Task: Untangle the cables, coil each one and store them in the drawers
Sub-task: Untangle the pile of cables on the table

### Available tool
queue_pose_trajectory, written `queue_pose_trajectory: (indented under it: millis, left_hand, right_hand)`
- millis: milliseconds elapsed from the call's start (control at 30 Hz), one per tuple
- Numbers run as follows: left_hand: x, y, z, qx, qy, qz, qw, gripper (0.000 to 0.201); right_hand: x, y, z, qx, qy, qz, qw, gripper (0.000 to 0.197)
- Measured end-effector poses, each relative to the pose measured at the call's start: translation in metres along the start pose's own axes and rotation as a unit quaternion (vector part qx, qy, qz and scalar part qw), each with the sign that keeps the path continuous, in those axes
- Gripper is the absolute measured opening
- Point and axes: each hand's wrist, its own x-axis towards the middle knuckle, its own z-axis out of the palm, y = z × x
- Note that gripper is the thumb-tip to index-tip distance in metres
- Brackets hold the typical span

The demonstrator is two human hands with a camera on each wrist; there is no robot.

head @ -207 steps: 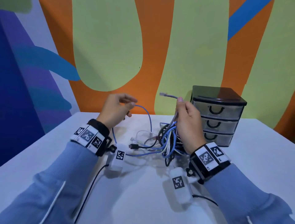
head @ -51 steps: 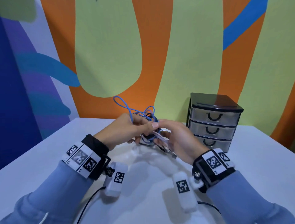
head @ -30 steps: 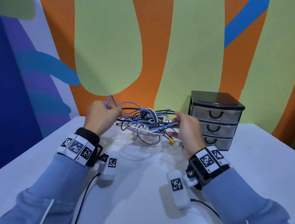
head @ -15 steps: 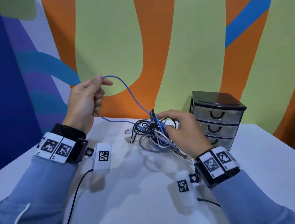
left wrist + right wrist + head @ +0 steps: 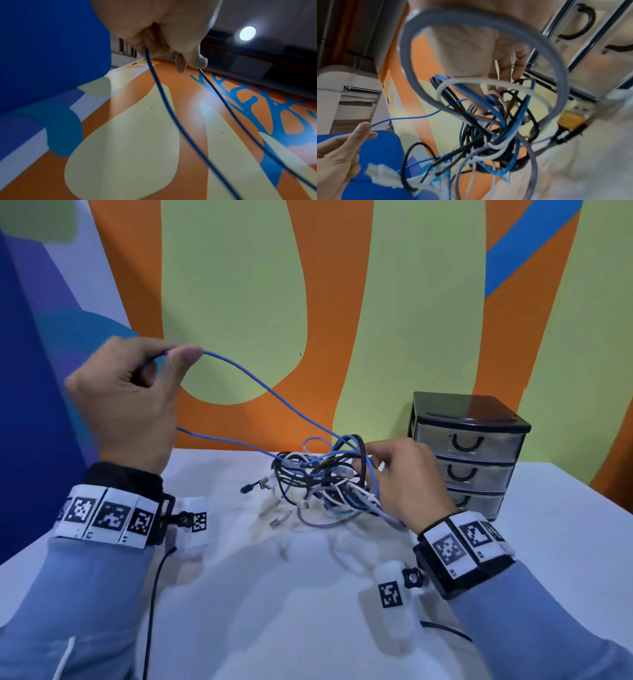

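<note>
A thin blue cable (image 5: 274,395) runs as a doubled strand, its long axis slanting from the knotted bundle of blue, black, white and grey cables (image 5: 325,481) near the white table's (image 5: 565,559) far edge, beside the closed three-drawer black plastic organiser (image 5: 469,453), up toward the left. The left hand (image 5: 126,402) pinches its loop, apparently to draw it free; the right hand (image 5: 407,477) grips the bundle, likely anchoring it.

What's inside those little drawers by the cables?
All three drawers of the drawer unit are closed. Their fronts are cloudy, see-through plastic and nothing shows inside the top two; the right hand partly hides the lowest one.
</note>
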Motion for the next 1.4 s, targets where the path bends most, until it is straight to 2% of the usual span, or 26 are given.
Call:
queue_pose_trajectory:
  millis: [33, 67, 133, 200, 300, 400, 467, 533, 633, 700, 733, 833, 900, 933, 1000, 1033, 1100, 1167, 1233, 1267, 1300, 1367, 1400]
  left_hand:
    - [-0.001, 0.000, 0.001, -0.013, -0.004, -0.006, 1.000, 0.047]
    - [-0.002, -0.001, 0.002, -0.015, -0.008, -0.004, 1.000, 0.047]
    - [-0.004, -0.001, 0.002, 0.013, -0.015, 0.024, 1.000, 0.045]
    - [-0.003, -0.002, 0.000, 0.047, -0.005, 0.051, 0.998, 0.042]
    - [-0.003, -0.006, 0.002, 0.083, -0.009, 0.038, 0.996, 0.041]
    - [-0.011, -0.012, 0.012, 0.142, -0.092, -0.026, 0.985, 0.041]
    - [-0.018, -0.013, 0.018, 0.172, -0.154, -0.053, 0.971, 0.031]
    - [-0.023, -0.009, 0.024, 0.176, -0.190, -0.009, 0.966, 0.023]
    - [-0.025, 0.007, 0.028, 0.196, -0.224, 0.126, 0.946, 0.047]
    - [-0.027, 0.020, 0.031, 0.195, -0.268, 0.178, 0.927, 0.041]
    - [-0.031, 0.023, 0.033, 0.206, -0.302, 0.182, 0.913, 0.033]
    - [-0.044, 0.022, 0.039, 0.294, -0.437, 0.109, 0.843, 0.018]
    - [-0.052, 0.013, 0.043, 0.332, -0.514, 0.036, 0.790, 0.023]
    - [-0.054, 0.009, 0.043, 0.327, -0.531, 0.007, 0.782, 0.023]
    - [-0.054, 0.003, 0.043, 0.298, -0.530, -0.025, 0.794, 0.011]
    - [-0.053, 0.000, 0.043, 0.294, -0.513, -0.030, 0.806, 0.013]
    - [-0.049, -0.001, 0.044, 0.262, -0.461, -0.049, 0.846, 0.026]
    - [-0.038, 0.008, 0.042, 0.177, -0.396, -0.121, 0.893, 0.033]
    - [-0.028, 0.017, 0.036, 0.118, -0.353, -0.158, 0.915, 0.034]
    - [-0.023, 0.019, 0.030, 0.115, -0.372, -0.160, 0.907, 0.037]
    - [-0.019, 0.020, 0.023, 0.118, -0.417, -0.163, 0.886, 0.043]
    - [-0.013, 0.017, 0.009, 0.122, -0.517, -0.188, 0.826, 0.053]
    - [-0.011, 0.017, 0.004, 0.122, -0.540, -0.200, 0.808, 0.055]
  right_hand:
    - [0.000, 0.000, -0.001, -0.009, 0.014, -0.009, 1.000, 0.033]
    - [-0.001, -0.001, -0.002, -0.019, 0.024, -0.015, 0.999, 0.032]
    - [-0.001, -0.002, -0.003, -0.026, 0.043, -0.011, 0.999, 0.017]
    - [-0.001, -0.001, -0.003, -0.036, 0.061, -0.005, 0.997, 0.022]
    - [-0.001, -0.002, -0.002, -0.037, 0.051, -0.029, 0.998, 0.028]
    - [-0.002, 0.000, 0.006, 0.015, 0.011, -0.050, 0.999, 0.025]
    - [-0.002, 0.000, 0.009, 0.044, 0.001, -0.035, 0.998, 0.023]
    - [-0.002, 0.000, 0.008, 0.065, 0.005, -0.020, 0.998, 0.024]
    - [-0.002, -0.002, 0.007, 0.078, 0.010, -0.016, 0.997, 0.024]
    - [-0.003, -0.002, 0.005, 0.087, 0.009, -0.012, 0.996, 0.023]
    - [-0.004, -0.002, 0.004, 0.092, 0.008, -0.010, 0.996, 0.023]
    - [-0.006, -0.006, 0.002, 0.115, -0.003, -0.007, 0.993, 0.024]
    - [-0.005, -0.008, 0.003, 0.131, -0.011, -0.011, 0.991, 0.024]
    - [-0.005, -0.008, 0.004, 0.136, -0.014, -0.012, 0.990, 0.024]
    - [-0.004, -0.007, 0.006, 0.139, -0.022, -0.016, 0.990, 0.024]
    - [-0.003, -0.006, 0.008, 0.138, -0.025, -0.017, 0.990, 0.024]
    - [-0.001, -0.002, 0.011, 0.136, -0.030, -0.017, 0.990, 0.021]
    - [0.000, 0.001, 0.014, 0.129, -0.033, -0.012, 0.991, 0.020]
    - [0.000, 0.001, 0.012, 0.122, -0.019, -0.005, 0.992, 0.018]
    - [0.000, 0.001, 0.010, 0.124, -0.008, 0.001, 0.992, 0.018]
    - [0.000, 0.002, 0.009, 0.130, 0.002, 0.010, 0.991, 0.019]
    - [0.002, 0.005, 0.007, 0.139, 0.024, 0.021, 0.990, 0.024]
    - [0.002, 0.006, 0.007, 0.136, 0.034, 0.021, 0.990, 0.025]
